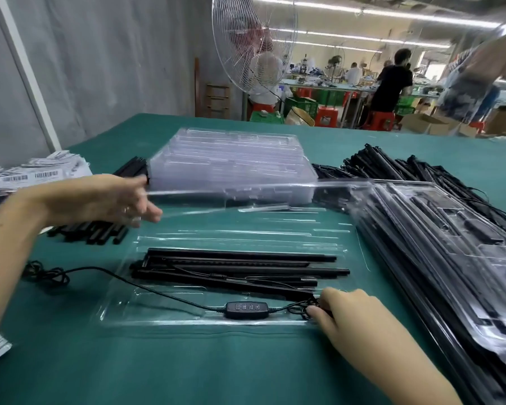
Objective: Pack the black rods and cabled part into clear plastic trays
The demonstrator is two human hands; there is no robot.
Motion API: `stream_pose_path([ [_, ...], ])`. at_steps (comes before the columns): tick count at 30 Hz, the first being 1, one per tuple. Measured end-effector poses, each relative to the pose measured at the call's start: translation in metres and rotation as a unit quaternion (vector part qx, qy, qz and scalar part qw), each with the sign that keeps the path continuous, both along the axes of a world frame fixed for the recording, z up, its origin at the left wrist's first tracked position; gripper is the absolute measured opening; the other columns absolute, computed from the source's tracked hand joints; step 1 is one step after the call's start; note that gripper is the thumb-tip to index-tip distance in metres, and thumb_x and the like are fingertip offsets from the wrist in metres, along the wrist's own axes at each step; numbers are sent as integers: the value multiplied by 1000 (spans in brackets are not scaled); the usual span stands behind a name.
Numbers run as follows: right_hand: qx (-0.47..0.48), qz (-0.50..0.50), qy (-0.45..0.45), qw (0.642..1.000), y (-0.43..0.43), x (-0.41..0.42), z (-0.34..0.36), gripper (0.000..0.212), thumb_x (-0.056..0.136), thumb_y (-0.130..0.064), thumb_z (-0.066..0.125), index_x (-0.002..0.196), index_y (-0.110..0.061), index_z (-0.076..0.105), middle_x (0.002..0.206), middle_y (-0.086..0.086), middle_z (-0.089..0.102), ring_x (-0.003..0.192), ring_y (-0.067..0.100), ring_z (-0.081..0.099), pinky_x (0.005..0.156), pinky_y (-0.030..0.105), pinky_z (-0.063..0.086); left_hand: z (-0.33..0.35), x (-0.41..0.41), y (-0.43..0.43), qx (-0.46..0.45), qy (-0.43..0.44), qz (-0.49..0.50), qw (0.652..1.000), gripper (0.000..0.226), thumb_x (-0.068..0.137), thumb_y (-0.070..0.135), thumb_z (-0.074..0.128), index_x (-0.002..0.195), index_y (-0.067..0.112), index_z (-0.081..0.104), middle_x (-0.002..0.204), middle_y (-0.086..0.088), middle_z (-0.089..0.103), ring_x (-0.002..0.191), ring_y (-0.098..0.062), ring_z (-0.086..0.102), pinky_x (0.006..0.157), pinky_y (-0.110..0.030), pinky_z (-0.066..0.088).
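Head view: right hand (352, 315) pinches looped black cable (295, 308) beside its four-button controller (246, 309); black rods (240, 266) lie beyond those fingers (315, 311); left hand (105, 200) grips a raised clear tray (275, 194).

Left forearm (9, 229) bare at left edge of frame, left hand (108, 197) wearing thin pale ring (126, 210) on one finger, right forearm (406, 363) bare at lower right, right hand (348, 314) unadorned, short plain nails
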State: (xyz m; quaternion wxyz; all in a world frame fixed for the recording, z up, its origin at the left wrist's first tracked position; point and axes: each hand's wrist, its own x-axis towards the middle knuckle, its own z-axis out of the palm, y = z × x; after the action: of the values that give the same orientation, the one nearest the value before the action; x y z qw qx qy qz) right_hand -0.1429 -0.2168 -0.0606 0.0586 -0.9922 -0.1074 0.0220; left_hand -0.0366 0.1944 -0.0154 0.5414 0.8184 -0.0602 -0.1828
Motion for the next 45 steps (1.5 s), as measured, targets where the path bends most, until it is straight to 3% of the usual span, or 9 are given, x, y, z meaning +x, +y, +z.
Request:
stream_pose_path([
  [3,1,23,-23,999,-8,1,-3,24,97,-42,34,96,-24,50,103,-4,63,95,23,57,70,30,38,7,-9,-2,120,78,-40,989,60,75,81,48,129,53,47,124,-8,65,121,-21,57,90,-31,51],
  [7,47,25,-6,999,-21,6,-3,24,95,-32,40,109,-30,59,106,-7,68,92,14,60,74,24,43,0,-37,-62,311,105,-84,941,79,36,106,6,107,82,32,92,11,73,101,-3,63,86,-37,42],
  [14,174,35,35,984,-39,-3,-6,32,91,-17,53,108,-40,67,106,-24,66,99,3,63,85,6,41,-41,-89,-164,626,-129,29,768,88,68,89,6,140,41,23,137,-10,33,123,-30,43,99,-43,38],
  [17,236,1,-10,972,-41,-7,-7,31,83,-8,60,83,-36,73,78,-36,61,95,-8,58,77,-7,33,-60,-91,-162,571,-189,0,799,88,76,76,2,151,30,3,158,-1,-5,146,-19,5,117,-41,12],
  [20,317,-75,-60,944,-36,-14,-15,39,77,-6,63,60,-41,69,68,-28,65,79,-13,58,68,-8,32,-72,-89,-162,504,-210,-59,836,64,64,70,-13,125,61,-33,157,11,-20,146,-14,-17,117,-43,-3],
  [26,381,-193,-164,889,-28,-19,-24,22,77,-5,63,63,-17,75,98,-6,73,64,-20,52,61,-3,34,-80,-86,-163,464,-202,-52,861,37,90,61,3,120,71,-15,158,10,-15,144,-16,-21,115,-48,-9],
  [32,296,-191,-368,860,-22,-27,-25,28,75,-16,42,55,-4,58,50,6,48,48,25,44,56,22,29,-80,-97,-168,469,-208,-45,857,65,46,93,-23,110,81,-14,145,16,-29,132,-6,-33,114,-46,-15],
  [39,215,-54,-199,955,-27,-6,-26,22,84,-1,60,102,-9,71,99,-2,59,101,15,51,88,6,26,-80,-98,-168,480,-212,-43,850,64,49,92,-18,112,79,-17,143,15,-30,141,-12,-26,115,-46,-13],
  [45,190,-144,-143,961,-30,0,-33,29,92,-16,55,120,-11,60,136,12,50,121,29,43,99,31,30,-79,-99,-167,468,-210,-48,857,63,52,90,-23,114,79,-18,145,14,-31,135,-8,-33,114,-45,-16],
])
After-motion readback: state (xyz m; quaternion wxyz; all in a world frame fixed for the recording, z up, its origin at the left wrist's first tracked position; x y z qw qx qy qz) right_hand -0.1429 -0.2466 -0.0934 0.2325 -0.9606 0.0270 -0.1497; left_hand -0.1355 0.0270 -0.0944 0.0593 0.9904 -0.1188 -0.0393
